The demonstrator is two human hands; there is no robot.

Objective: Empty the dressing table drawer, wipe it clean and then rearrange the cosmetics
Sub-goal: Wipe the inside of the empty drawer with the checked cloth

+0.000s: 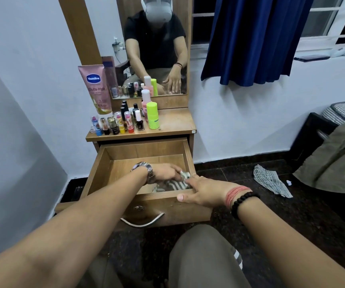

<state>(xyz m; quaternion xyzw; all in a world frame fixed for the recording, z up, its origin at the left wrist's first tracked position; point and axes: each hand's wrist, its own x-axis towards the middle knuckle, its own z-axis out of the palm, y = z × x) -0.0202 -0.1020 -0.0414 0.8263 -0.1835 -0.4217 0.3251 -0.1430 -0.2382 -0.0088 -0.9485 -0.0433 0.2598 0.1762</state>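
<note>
White walls stand all around a small wooden dressing table point(177, 123) in the middle of the frame, with a mirror point(157, 59) above it. Its drawer point(96, 175) is pulled out, just below the middle of the frame, and looks empty but for a cloth.

That striped cloth point(173, 185) lies in the front right corner of the drawer. It is soft, light and floppy, so I think it bunches up easily and is best held in a big handful. The left hand point(165, 171) reaches in and rests on it, fingers curled over a bunch of it. The right hand point(203, 192) sits on the front edge of the drawer at the right corner, thumb along the front board and fingers bent over the rim. I think it keeps the drawer steady.

The cosmetics point(123, 121) stand close together on the table top, in the upper middle of the frame. They are small, hard bottles and sticks, smooth and easy to tip, so each is best taken by its sides. A tall pink tube point(94, 88) leans at the back left, and a green bottle point(152, 115) stands at the right of the group.

Nothing blocks the drawer. Another cloth point(271, 181) lies on the dark floor point(240, 235) at the right, well apart. A blue curtain point(256, 38) hangs at the upper right.
</note>
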